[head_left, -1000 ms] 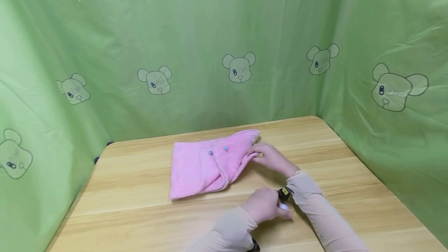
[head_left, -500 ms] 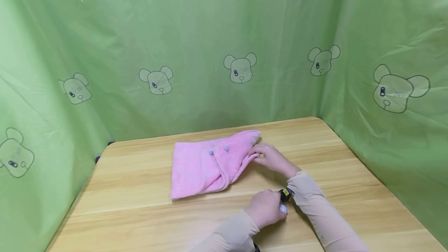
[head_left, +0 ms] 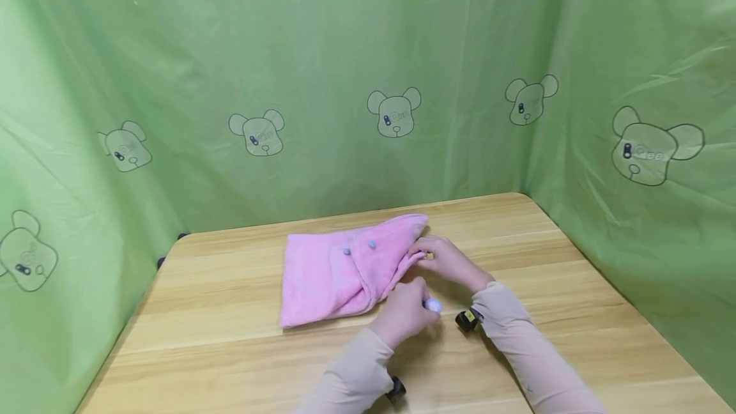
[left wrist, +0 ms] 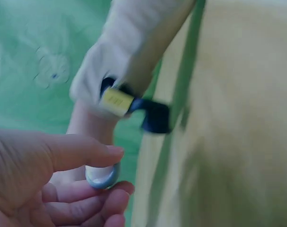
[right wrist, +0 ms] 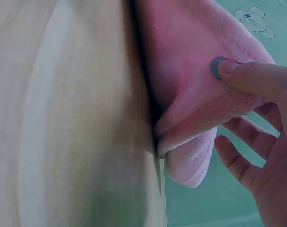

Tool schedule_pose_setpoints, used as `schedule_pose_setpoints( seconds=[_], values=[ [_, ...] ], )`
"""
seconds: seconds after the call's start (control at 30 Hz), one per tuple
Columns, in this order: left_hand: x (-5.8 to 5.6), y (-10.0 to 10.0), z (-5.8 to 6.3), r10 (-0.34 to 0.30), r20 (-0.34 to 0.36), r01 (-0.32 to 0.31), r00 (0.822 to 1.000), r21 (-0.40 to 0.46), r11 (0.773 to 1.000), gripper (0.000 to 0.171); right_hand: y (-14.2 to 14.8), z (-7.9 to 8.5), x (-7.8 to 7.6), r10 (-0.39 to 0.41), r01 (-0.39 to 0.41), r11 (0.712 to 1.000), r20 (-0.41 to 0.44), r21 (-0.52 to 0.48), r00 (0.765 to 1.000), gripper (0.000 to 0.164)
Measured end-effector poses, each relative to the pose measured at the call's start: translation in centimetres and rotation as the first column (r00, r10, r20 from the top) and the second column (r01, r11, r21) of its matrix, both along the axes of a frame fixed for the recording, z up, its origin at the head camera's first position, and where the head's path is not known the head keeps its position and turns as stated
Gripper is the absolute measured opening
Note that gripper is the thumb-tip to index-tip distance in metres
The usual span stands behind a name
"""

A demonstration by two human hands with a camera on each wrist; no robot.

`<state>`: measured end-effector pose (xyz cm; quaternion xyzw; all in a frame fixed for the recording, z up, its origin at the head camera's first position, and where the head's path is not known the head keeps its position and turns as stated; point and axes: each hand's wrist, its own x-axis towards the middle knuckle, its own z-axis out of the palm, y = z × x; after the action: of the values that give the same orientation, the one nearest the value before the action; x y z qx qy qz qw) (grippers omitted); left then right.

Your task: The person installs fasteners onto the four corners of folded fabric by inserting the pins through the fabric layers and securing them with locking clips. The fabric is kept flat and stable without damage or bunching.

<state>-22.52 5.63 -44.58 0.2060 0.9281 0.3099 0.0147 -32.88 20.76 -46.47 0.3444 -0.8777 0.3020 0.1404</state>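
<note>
A pink plush towel (head_left: 322, 273) with two blue-grey buttons lies folded on the table, its right end raised. My right hand (head_left: 451, 265) pinches the towel's right edge. In the right wrist view, the thumb of my right hand (right wrist: 276, 99) rests by a blue-grey button (right wrist: 217, 67), with fingers behind the cloth. My left hand (head_left: 402, 313) is in front of the towel's near right edge. Between its thumb and curled fingers it pinches a small, rounded, white-and-pale-blue thing (left wrist: 103, 175); its exact kind cannot be told.
The wooden table (head_left: 201, 350) has its far edge close to a green curtain (head_left: 322, 171) printed with bear heads. More curtain hangs at left and right. A black wrist camera (head_left: 467, 320) on the right sleeve juts toward the left hand.
My left hand has moved left and away from me, toward the towel, carrying the small white-and-blue thing. The right hand and the towel have stayed in place.
</note>
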Motion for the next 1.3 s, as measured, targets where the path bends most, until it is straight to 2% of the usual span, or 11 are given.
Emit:
schedule_pose_setpoints(
  seconds=[0.1,0.2,0.37,0.53,0.6,0.73,0.8,1.03,1.13,1.2,1.3],
  values=[
    [-1.0,-1.2,0.6,-0.007,0.006,0.006,1.0,0.105,0.994,0.023,0.0,0.1,0.1,-0.005,0.005,1.0,0.019,-0.001,1.0,0.013],
    [-2.0,-2.3,1.1,-0.016,0.043,0.006,0.999,0.213,0.977,0.024,0.0,0.2,0.1,-0.009,0.009,1.0,0.03,-0.003,1.0,0.013],
    [-3.4,-4.1,1.5,0.03,0.106,-0.062,0.994,0.314,0.947,0.026,-0.2,0.2,0.1,-0.008,0.008,1.0,0.007,-0.002,1.0,0.014],
    [-4.6,-5.5,1.2,0.076,0.217,-0.165,0.973,0.432,0.886,0.025,-0.2,0.2,0.1,-0.009,0.009,1.0,-0.002,0.007,1.0,0.015],
    [-5.0,-5.8,0.9,0.094,0.229,-0.192,0.969,0.454,0.87,0.024,-0.1,0.2,0.1,-0.011,0.011,1.0,-0.005,0.012,1.0,0.015],
    [-5.8,-6.2,0.3,0.14,0.211,-0.22,0.967,0.43,0.876,0.022,-0.2,0.1,0.1,-0.016,0.016,1.0,-0.012,0.022,1.0,0.015],
    [-6.1,-6.1,-0.1,0.148,0.216,-0.231,0.965,0.438,0.869,0.021,-0.2,0.1,0.1,-0.016,0.016,1.0,-0.015,0.021,1.0,0.015],
    [-6.7,-5.7,-1.1,0.172,0.266,-0.293,0.948,0.529,0.796,0.024,-0.2,0.0,0.0,-0.009,0.009,1.0,-0.001,0.011,1.0,0.014],
    [-7.0,-5.3,-1.3,0.187,0.264,-0.308,0.946,0.562,0.768,0.023,-0.2,0.0,0.0,-0.005,0.005,1.0,0.004,0.005,1.0,0.014],
    [-7.2,-4.9,-1.5,0.202,0.236,-0.303,0.951,0.566,0.766,0.022,-0.2,0.0,0.0,-0.001,0.001,1.0,0.005,-0.001,1.0,0.015],
    [-7.6,-4.3,-1.8,0.233,0.165,-0.285,0.958,0.534,0.796,0.019,-0.1,0.0,0.1,0.004,-0.004,1.0,0.0,-0.005,1.0,0.015]
  ],
)
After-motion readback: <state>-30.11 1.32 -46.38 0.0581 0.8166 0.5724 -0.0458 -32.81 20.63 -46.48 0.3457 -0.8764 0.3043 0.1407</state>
